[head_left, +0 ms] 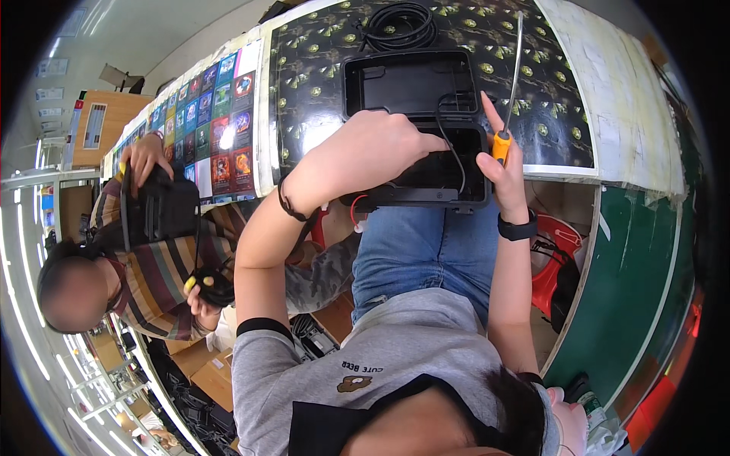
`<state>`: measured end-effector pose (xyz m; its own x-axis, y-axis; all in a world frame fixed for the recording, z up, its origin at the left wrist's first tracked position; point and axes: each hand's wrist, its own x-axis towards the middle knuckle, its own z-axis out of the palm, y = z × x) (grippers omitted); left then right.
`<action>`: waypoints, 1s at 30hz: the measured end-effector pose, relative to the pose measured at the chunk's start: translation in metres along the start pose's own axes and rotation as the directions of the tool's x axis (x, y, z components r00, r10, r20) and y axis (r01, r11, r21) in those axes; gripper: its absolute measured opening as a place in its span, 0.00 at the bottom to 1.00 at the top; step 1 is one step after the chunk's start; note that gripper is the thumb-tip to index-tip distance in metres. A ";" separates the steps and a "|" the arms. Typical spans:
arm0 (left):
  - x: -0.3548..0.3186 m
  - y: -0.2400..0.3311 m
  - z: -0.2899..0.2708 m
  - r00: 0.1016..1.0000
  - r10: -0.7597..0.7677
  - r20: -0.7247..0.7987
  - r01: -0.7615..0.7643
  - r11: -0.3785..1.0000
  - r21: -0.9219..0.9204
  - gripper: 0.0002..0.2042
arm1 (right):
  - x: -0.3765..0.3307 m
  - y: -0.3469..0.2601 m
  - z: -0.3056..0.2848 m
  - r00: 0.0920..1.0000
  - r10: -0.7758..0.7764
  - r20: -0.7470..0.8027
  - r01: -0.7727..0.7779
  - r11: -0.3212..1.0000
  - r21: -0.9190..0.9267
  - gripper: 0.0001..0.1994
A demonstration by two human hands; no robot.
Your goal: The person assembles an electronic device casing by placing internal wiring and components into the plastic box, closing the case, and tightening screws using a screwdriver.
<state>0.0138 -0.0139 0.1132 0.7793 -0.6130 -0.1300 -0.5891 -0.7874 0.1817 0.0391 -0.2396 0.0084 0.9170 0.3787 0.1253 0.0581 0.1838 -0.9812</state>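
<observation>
one screwdriver (501, 147), orange-handled, sat clamped in right hand (507, 169), shaft pointing away; left hand (388, 140) dipped into open case (426, 197) — whether pinching anything, could not tell. case seemed light, stiff, smooth — best held by sides; inner cable (459, 165) looked soft, bendable. case was black, boxy, lid (414, 82) tipped back, at near edge of patterned table mat (559, 99). coiled cable (399, 29) lay beyond.

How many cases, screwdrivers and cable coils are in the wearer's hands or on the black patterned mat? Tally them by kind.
Open black case, with the left hand reaching over it: 1
Orange-handled screwdriver, in the right hand: 1
Black cable coil, on the mat: 1
Total: 3
</observation>
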 end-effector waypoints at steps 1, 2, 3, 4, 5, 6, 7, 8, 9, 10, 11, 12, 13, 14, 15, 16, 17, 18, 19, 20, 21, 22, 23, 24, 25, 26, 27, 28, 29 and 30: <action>0.001 -0.001 0.002 1.000 0.005 0.007 -0.005 1.000 -0.009 0.21 | 0.000 0.002 0.002 1.000 0.000 0.003 0.000 1.000 0.001 0.41; 0.003 -0.001 0.005 0.999 0.022 0.030 -0.021 0.999 -0.034 0.21 | 0.002 0.003 0.004 1.000 -0.013 -0.016 0.013 1.000 0.017 0.41; 0.007 0.000 0.009 0.998 0.040 0.053 -0.037 0.997 -0.062 0.21 | 0.002 0.004 0.005 0.999 -0.022 -0.037 0.024 0.999 0.038 0.42; 0.010 0.003 0.014 0.997 0.075 0.034 -0.074 0.997 -0.014 0.21 | 0.002 0.004 0.006 0.998 -0.053 -0.038 0.055 0.997 0.048 0.42; 0.014 0.005 0.019 0.997 0.077 0.024 -0.077 0.997 -0.003 0.21 | 0.002 0.004 0.007 0.998 -0.054 -0.027 0.055 0.998 0.037 0.42; 0.017 0.008 0.024 0.996 0.082 0.021 -0.082 0.997 -0.011 0.19 | 0.002 0.003 0.007 0.998 -0.056 -0.036 0.058 0.997 0.059 0.42; 0.019 0.009 0.028 0.996 0.088 0.017 -0.088 0.996 -0.019 0.18 | 0.001 0.003 0.008 0.997 -0.057 -0.046 0.061 0.995 0.080 0.43; 0.021 0.010 0.031 0.995 0.089 0.036 -0.089 0.996 0.003 0.18 | 0.001 0.001 0.006 0.999 -0.039 -0.017 0.039 0.998 0.039 0.43; 0.022 0.010 0.033 0.995 0.090 0.033 -0.090 0.996 0.004 0.18 | 0.001 0.000 0.005 0.999 -0.041 -0.017 0.041 0.998 0.036 0.43; 0.023 0.010 0.034 0.995 0.091 0.032 -0.092 0.996 0.013 0.17 | 0.000 -0.001 0.004 0.999 -0.038 -0.005 0.038 0.999 0.030 0.43; 0.023 0.010 0.035 0.996 0.082 0.046 -0.083 0.996 0.024 0.16 | 0.000 -0.001 0.004 0.999 -0.035 0.007 0.035 0.999 0.037 0.43; 0.022 0.011 0.035 0.995 0.090 0.031 -0.090 0.996 0.016 0.16 | -0.001 -0.001 0.004 1.000 -0.030 0.010 0.029 0.999 0.023 0.43; 0.022 0.011 0.035 0.996 0.077 0.040 -0.078 0.997 0.019 0.15 | 0.000 -0.002 0.004 0.999 -0.035 0.007 0.035 0.999 0.021 0.43; 0.022 0.011 0.035 0.997 0.069 0.034 -0.069 0.997 0.017 0.14 | 0.000 -0.002 0.004 0.999 -0.040 0.003 0.040 0.999 0.020 0.43; 0.022 0.011 0.035 0.997 0.064 0.052 -0.065 0.998 0.019 0.14 | 0.000 -0.002 0.004 0.999 -0.038 0.004 0.038 0.999 0.020 0.43; 0.023 0.011 0.035 0.997 0.077 -0.005 -0.077 0.997 0.008 0.11 | 0.000 -0.002 0.004 0.999 -0.033 0.006 0.033 0.999 0.020 0.43; 0.024 0.011 0.036 0.994 0.088 -0.061 -0.088 0.996 0.000 0.08 | 0.000 -0.003 0.004 1.000 -0.029 0.007 0.029 0.999 0.018 0.44; 0.026 0.011 0.036 0.994 0.090 -0.066 -0.090 0.996 0.001 0.08 | 0.000 -0.003 0.004 0.999 -0.033 0.007 0.032 0.999 0.015 0.44; 0.028 0.011 0.036 0.990 0.123 -0.067 -0.121 0.992 0.029 0.06 | 0.000 -0.003 0.004 0.999 -0.033 0.008 0.033 0.999 0.015 0.44; 0.031 0.011 0.037 0.986 0.150 -0.067 -0.147 0.987 0.058 0.04 | 0.000 -0.003 0.004 0.999 -0.036 0.014 0.036 0.999 0.016 0.44; 0.034 0.011 0.037 0.987 0.145 -0.071 -0.141 0.988 0.062 0.04 | 0.000 -0.003 0.004 0.999 -0.039 0.021 0.039 0.999 0.016 0.44; 0.038 0.010 0.038 0.971 0.228 -0.078 -0.222 0.972 0.079 0.03 | 0.000 -0.003 0.004 0.999 -0.029 0.023 0.029 0.999 0.013 0.45; 0.042 0.010 0.038 0.947 0.310 -0.090 -0.300 0.948 0.102 0.03 | 0.001 -0.002 0.004 1.000 -0.020 0.024 0.019 1.000 0.010 0.45; 0.045 0.010 0.039 0.932 0.346 -0.108 -0.335 0.936 0.110 0.03 | 0.001 0.000 0.007 0.998 -0.062 -0.015 0.063 0.997 0.051 0.45; 0.048 0.010 0.040 0.934 0.339 -0.112 -0.327 0.938 0.114 0.03 | 0.002 0.001 0.008 0.998 -0.063 -0.008 0.063 0.997 0.052 0.45; 0.051 0.009 0.041 0.920 0.378 -0.110 -0.366 0.924 0.110 0.03 | 0.002 0.002 0.008 0.998 -0.062 -0.014 0.063 0.997 0.045 0.45; 0.053 0.008 0.043 0.907 0.409 -0.103 -0.398 0.911 0.107 0.03 | 0.002 0.002 0.008 0.998 -0.062 -0.020 0.062 0.997 0.038 0.45; 0.053 0.008 0.044 0.898 0.427 -0.111 -0.409 0.900 0.152 0.03 | 0.003 0.002 0.008 0.999 -0.046 -0.016 0.047 0.998 0.036 0.45; 0.053 0.007 0.046 0.895 0.431 -0.116 -0.412 0.898 0.154 0.03 | 0.003 0.002 0.009 0.999 -0.050 -0.012 0.051 0.998 0.036 0.45; 0.053 0.008 0.047 0.879 0.451 -0.153 -0.429 0.890 0.157 0.03 | 0.003 0.001 0.009 0.998 -0.066 -0.025 0.067 0.997 0.045 0.45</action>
<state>0.0409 -0.0557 0.0616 0.4526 -0.8840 0.1169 -0.8917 -0.4481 0.0641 0.0382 -0.2307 0.0087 0.9206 0.3433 0.1859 0.1016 0.2490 -0.9632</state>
